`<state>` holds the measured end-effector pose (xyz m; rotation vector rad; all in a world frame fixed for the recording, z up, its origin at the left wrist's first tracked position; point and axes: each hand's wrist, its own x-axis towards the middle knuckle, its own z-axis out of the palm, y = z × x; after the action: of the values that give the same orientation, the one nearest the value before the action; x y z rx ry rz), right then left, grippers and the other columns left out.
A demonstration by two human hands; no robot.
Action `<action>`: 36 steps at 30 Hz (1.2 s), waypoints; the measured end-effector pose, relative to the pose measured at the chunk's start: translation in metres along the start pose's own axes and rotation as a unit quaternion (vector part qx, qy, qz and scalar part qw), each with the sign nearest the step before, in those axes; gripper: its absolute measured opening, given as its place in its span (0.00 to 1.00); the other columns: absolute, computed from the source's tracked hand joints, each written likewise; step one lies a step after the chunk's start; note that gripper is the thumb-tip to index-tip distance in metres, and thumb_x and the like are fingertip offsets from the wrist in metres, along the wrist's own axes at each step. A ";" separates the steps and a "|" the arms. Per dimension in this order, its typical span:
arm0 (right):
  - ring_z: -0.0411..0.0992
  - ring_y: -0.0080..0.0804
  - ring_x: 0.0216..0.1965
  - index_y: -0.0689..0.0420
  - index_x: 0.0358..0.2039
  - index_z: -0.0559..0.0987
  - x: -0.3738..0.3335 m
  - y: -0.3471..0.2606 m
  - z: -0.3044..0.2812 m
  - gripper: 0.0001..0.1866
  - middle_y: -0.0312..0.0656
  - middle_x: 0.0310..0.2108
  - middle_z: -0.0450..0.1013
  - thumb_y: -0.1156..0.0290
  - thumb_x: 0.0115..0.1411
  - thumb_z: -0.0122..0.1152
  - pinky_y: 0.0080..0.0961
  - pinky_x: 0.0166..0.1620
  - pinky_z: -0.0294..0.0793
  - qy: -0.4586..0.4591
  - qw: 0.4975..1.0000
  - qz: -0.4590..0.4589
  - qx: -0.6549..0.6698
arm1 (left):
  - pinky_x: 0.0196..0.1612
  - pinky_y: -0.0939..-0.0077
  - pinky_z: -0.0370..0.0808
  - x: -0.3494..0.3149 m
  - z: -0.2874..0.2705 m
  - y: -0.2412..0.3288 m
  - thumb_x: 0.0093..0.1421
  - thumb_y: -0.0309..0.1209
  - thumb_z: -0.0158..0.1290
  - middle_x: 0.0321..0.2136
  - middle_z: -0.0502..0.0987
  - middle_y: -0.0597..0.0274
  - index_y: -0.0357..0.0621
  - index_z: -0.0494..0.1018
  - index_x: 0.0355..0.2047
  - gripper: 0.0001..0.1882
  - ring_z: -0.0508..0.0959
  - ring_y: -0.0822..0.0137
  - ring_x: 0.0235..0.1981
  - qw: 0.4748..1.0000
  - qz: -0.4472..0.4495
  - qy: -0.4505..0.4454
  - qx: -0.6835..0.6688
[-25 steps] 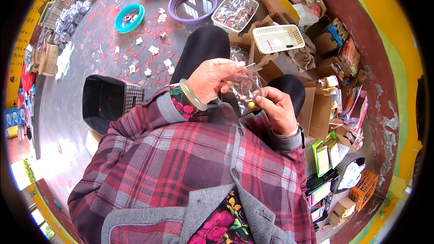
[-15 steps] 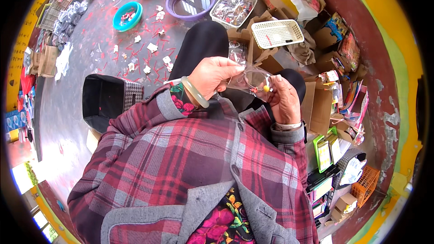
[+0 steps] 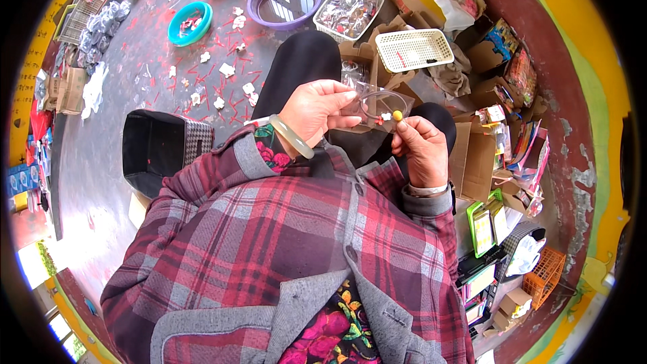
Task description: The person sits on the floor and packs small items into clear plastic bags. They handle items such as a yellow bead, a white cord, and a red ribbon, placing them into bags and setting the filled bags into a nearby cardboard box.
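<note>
We lift our left hand a touch higher than a moment ago, and the clear bag comes up with it, held flat and pinched along its left edge between thumb and fingers. Our right hand has slid in closer from below; its fingertips are closed on a small yellow bead, which now sits right at the bag's lower right corner, touching it or just beside it. A thin dark loop shows through the plastic, with a speck of red near the bead. So the bead end looks to be at the bag's mouth now, and we judge the tucking-in is under way rather than done.

The work hangs above our lap, over the dark trousers. Room is tight on the right: a white basket sits just beyond the bag, with cardboard boxes crowding close beside our right wrist. Ahead, a tray of wrapped bits and a purple basin stand well apart. To the left the floor opens up, littered with red and white scraps, and a black box stands open near our left elbow. Our pale bangle rides loose on the left wrist.
</note>
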<state>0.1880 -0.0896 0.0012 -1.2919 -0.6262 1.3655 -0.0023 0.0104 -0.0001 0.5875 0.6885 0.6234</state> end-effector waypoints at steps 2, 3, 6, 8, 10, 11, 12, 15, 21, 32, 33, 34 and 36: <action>0.68 0.19 0.19 0.61 0.29 0.75 0.000 0.001 -0.003 0.07 0.36 0.19 0.72 0.70 0.56 0.57 0.13 0.24 0.66 -0.010 1.000 -0.008 -0.002 | 0.38 0.76 0.77 0.001 -0.002 -0.001 0.60 0.26 0.46 0.34 0.75 0.56 0.34 0.70 0.35 0.07 0.77 0.66 0.36 1.000 0.003 -0.012 -0.003; 0.67 0.19 0.19 0.61 0.28 0.75 0.000 0.002 -0.004 0.07 0.36 0.19 0.72 0.70 0.56 0.56 0.13 0.24 0.66 -0.015 1.000 -0.011 -0.004 | 0.39 0.74 0.77 0.001 -0.003 -0.001 0.60 0.26 0.46 0.34 0.75 0.55 0.33 0.70 0.35 0.07 0.77 0.65 0.37 1.000 0.005 -0.017 -0.004; 0.68 0.19 0.19 0.61 0.28 0.75 -0.001 0.002 -0.003 0.07 0.36 0.19 0.72 0.70 0.56 0.56 0.13 0.24 0.66 -0.017 1.000 -0.019 -0.004 | 0.39 0.75 0.77 0.000 -0.003 -0.002 0.60 0.26 0.46 0.34 0.75 0.55 0.33 0.69 0.36 0.08 0.77 0.65 0.37 1.000 0.012 -0.019 -0.007; 0.68 0.19 0.20 0.61 0.28 0.75 -0.001 0.002 -0.004 0.07 0.36 0.20 0.72 0.70 0.56 0.56 0.14 0.25 0.67 -0.022 1.000 -0.013 -0.004 | 0.39 0.75 0.77 0.000 -0.004 -0.001 0.60 0.26 0.46 0.34 0.75 0.55 0.33 0.69 0.36 0.08 0.77 0.64 0.37 1.000 0.012 -0.019 -0.006; 0.69 0.20 0.22 0.62 0.29 0.75 -0.001 0.001 -0.004 0.08 0.36 0.21 0.73 0.70 0.56 0.56 0.14 0.27 0.67 -0.025 0.999 -0.024 -0.013 | 0.39 0.74 0.77 0.000 -0.005 -0.001 0.60 0.26 0.46 0.35 0.75 0.54 0.33 0.69 0.36 0.08 0.77 0.64 0.37 1.000 0.013 -0.027 -0.008; 0.69 0.20 0.23 0.62 0.30 0.75 -0.001 -0.001 -0.005 0.08 0.37 0.22 0.73 0.70 0.56 0.57 0.14 0.28 0.67 -0.026 0.999 -0.037 -0.022 | 0.39 0.74 0.77 0.000 -0.006 -0.001 0.60 0.26 0.46 0.35 0.75 0.54 0.33 0.69 0.36 0.08 0.77 0.64 0.37 0.999 0.013 -0.035 -0.009; 0.70 0.20 0.24 0.62 0.31 0.76 -0.002 -0.002 -0.004 0.08 0.37 0.23 0.74 0.70 0.56 0.57 0.14 0.28 0.67 -0.027 0.998 -0.050 -0.031 | 0.39 0.74 0.77 0.000 -0.006 -0.001 0.60 0.26 0.46 0.35 0.75 0.54 0.33 0.69 0.36 0.08 0.77 0.64 0.37 0.999 0.013 -0.043 -0.011; 0.70 0.20 0.26 0.63 0.33 0.77 -0.002 -0.003 0.001 0.09 0.38 0.26 0.75 0.70 0.56 0.57 0.14 0.31 0.67 0.045 0.995 -0.093 -0.002 | 0.40 0.74 0.77 0.000 -0.006 -0.003 0.60 0.26 0.46 0.35 0.75 0.54 0.33 0.69 0.37 0.08 0.77 0.63 0.38 0.999 0.003 -0.043 0.008; 0.70 0.20 0.27 0.63 0.33 0.77 0.000 0.005 -0.002 0.08 0.38 0.26 0.75 0.72 0.56 0.57 0.14 0.31 0.66 0.064 0.992 -0.108 0.012 | 0.37 0.76 0.78 -0.004 0.005 0.000 0.60 0.27 0.47 0.35 0.75 0.53 0.34 0.69 0.39 0.10 0.78 0.63 0.36 0.999 -0.007 -0.048 0.015; 0.66 0.16 0.25 0.62 0.31 0.76 0.000 0.009 0.003 0.07 0.33 0.24 0.72 0.71 0.58 0.55 0.12 0.31 0.64 0.053 0.986 -0.158 -0.009 | 0.35 0.79 0.77 -0.003 0.001 -0.001 0.60 0.30 0.47 0.33 0.76 0.54 0.35 0.71 0.38 0.11 0.78 0.64 0.35 0.997 -0.032 -0.038 0.055; 0.66 0.16 0.25 0.62 0.31 0.76 0.000 0.011 0.004 0.07 0.33 0.24 0.71 0.71 0.58 0.55 0.11 0.30 0.64 0.057 0.984 -0.167 -0.005 | 0.36 0.78 0.77 -0.002 0.001 -0.002 0.60 0.29 0.47 0.33 0.76 0.54 0.34 0.71 0.38 0.11 0.78 0.63 0.35 0.998 -0.027 -0.042 0.037; 0.65 0.15 0.25 0.62 0.31 0.76 0.000 0.012 0.005 0.08 0.32 0.24 0.71 0.70 0.58 0.55 0.11 0.30 0.64 0.062 0.983 -0.170 -0.005 | 0.36 0.78 0.77 -0.003 0.002 -0.002 0.60 0.29 0.47 0.33 0.76 0.54 0.34 0.71 0.38 0.10 0.78 0.63 0.35 0.998 -0.030 -0.041 0.035; 0.65 0.15 0.24 0.62 0.31 0.76 0.001 0.013 0.006 0.08 0.32 0.24 0.70 0.70 0.58 0.55 0.11 0.30 0.64 0.072 0.982 -0.176 -0.005 | 0.37 0.77 0.77 -0.003 0.003 0.000 0.60 0.28 0.47 0.33 0.76 0.53 0.33 0.71 0.37 0.10 0.78 0.63 0.35 0.998 -0.035 -0.039 0.032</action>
<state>0.1786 -0.0903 -0.0095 -1.2083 -0.7227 0.9719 -0.0020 0.0071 0.0033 0.6422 0.6542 0.5116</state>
